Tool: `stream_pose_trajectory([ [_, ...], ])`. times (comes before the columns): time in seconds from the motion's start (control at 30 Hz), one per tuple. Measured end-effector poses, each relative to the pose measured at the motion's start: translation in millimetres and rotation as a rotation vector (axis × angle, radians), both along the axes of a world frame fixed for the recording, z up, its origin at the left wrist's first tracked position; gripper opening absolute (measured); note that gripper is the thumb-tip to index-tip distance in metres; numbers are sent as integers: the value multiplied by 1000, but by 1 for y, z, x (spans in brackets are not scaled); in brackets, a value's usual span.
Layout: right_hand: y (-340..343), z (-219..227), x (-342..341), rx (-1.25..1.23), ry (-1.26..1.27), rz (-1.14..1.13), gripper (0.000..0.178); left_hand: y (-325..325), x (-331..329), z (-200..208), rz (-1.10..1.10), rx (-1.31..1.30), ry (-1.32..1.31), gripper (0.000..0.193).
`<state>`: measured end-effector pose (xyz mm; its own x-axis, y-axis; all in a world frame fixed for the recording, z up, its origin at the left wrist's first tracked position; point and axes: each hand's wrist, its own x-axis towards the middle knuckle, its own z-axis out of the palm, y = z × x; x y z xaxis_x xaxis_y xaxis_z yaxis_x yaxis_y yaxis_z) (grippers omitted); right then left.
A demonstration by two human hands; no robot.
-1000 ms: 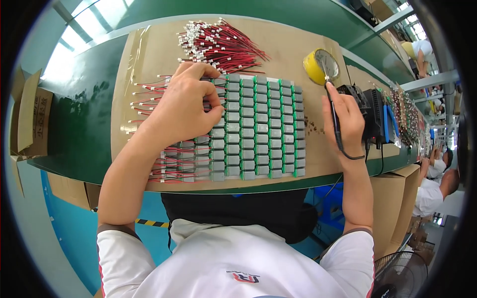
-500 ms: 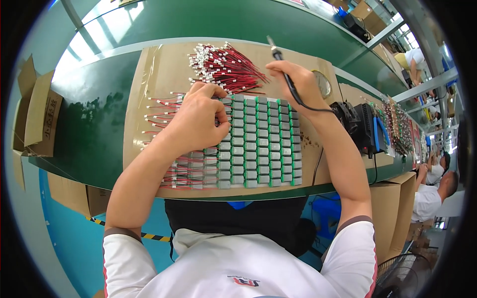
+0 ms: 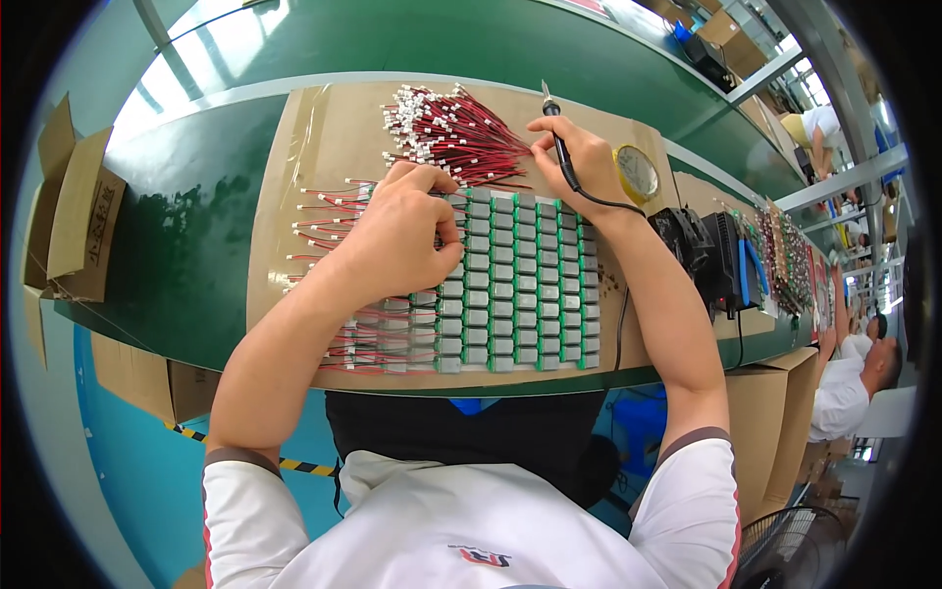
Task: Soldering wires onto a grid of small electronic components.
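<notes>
Rows of grey battery cells with green strips lie in a grid on a cardboard sheet. Red and black leads with white plugs stick out along the grid's left side. Over the upper left of the grid, my left hand is closed, thumb and fingers bent together; whatever they hold is hidden. My right hand grips a soldering iron, its tip pointing up and away. That hand's fingertips are at the bare right ends of a heap of loose red-and-black plug wires.
A roll of tape lies right of my right hand, with a black soldering station beyond it. An open carton stands at the left. Co-workers sit far right; a fan is low right.
The soldering iron has turned a little more upright as my right hand lowered slightly toward the loose wires' ends. My left hand stays over the grid, and the whole view has shifted slightly.
</notes>
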<state>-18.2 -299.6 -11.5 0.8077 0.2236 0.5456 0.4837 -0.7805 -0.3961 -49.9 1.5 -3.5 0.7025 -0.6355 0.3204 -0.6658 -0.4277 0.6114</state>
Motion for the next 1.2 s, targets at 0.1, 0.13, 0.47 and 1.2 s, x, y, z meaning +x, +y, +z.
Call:
stream_pose_trajectory([
  [0.1, -2, 5, -8, 34, -21, -32, 27, 0, 0, 1, -1, -1, 7, 7],
  [0.13, -3, 6, -11, 48, -27, -50, 29, 0, 0, 1, 1, -1, 5, 7],
  [0.47, 15, 26, -91, 266, 65, 22, 36, 6, 0, 9, -20, 1, 7, 15],
  [1.2, 60, 11, -116, 402, 305, 258, 41, 1, -10, 27, -52, -95, 479, 8],
])
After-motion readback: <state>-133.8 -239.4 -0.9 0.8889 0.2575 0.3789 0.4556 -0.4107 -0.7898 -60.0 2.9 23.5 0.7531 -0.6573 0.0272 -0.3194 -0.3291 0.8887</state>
